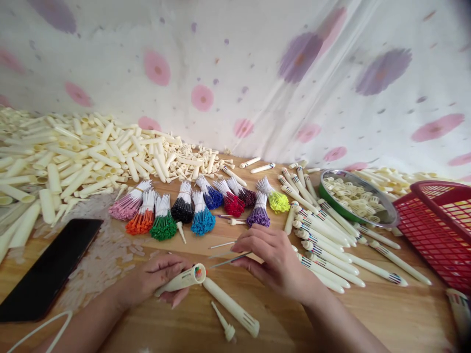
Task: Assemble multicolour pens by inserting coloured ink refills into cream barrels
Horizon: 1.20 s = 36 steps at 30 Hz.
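Pen barrel (181,280), cream, hollow, round-mouthed

Backdrop: white sheet (121,44) across the full rear, printed with pink and purple flower blotches plus small dots. Diagonal creases right of centre. Lower edge meets the back of the table (390,314): light wood, visible grain, slightly glossy.

Left front: black phone (51,269), lying flat and angled, near end at the left frame edge, far end pointing toward the table's middle. Screen dark.

Bottom left corner: thin white cable (69,316), bent in a narrow loop, near the phone, running out of frame. Can't tell what it connects to.

Far right: red plastic basket (434,230), open lattice walls, solid band along the top, cut off by the frame edge.
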Tool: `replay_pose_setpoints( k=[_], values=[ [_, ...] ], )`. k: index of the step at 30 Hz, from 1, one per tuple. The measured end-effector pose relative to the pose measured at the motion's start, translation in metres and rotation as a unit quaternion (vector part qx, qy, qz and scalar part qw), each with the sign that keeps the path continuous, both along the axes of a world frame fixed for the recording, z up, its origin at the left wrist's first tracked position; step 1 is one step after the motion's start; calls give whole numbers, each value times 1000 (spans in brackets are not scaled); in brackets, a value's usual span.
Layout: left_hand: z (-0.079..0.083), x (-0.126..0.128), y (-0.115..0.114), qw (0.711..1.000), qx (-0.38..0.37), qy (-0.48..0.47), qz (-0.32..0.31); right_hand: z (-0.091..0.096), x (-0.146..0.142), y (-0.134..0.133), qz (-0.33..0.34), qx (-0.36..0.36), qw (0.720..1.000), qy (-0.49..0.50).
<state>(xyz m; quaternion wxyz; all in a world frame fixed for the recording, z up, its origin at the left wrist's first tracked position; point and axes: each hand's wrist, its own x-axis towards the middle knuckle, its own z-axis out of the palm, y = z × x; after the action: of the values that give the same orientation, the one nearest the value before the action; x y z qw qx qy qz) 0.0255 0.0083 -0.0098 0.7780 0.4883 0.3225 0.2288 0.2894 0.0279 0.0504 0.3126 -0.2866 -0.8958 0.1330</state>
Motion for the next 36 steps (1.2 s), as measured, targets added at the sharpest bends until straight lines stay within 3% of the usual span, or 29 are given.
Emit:
replay_pose_setpoints(
  k=[4, 12, 28, 36],
  values=[
    [-6, -2, -1, 998, -39, -35, -33, 1, -10, -7, 22, 40, 998, 36],
    [-2, 4, 0, 995, -70, -33, -55, 10, -12, -14, 22, 106, 994, -17],
    [-9, 7, -2, 992, -100, -36, -71, 14, -10, -18, 45, 110, 990, -79],
    [-11, 7, -4, 984, -153, -40, -85, 18, -10, -20, 46, 130, 987, -84]
  ],
)
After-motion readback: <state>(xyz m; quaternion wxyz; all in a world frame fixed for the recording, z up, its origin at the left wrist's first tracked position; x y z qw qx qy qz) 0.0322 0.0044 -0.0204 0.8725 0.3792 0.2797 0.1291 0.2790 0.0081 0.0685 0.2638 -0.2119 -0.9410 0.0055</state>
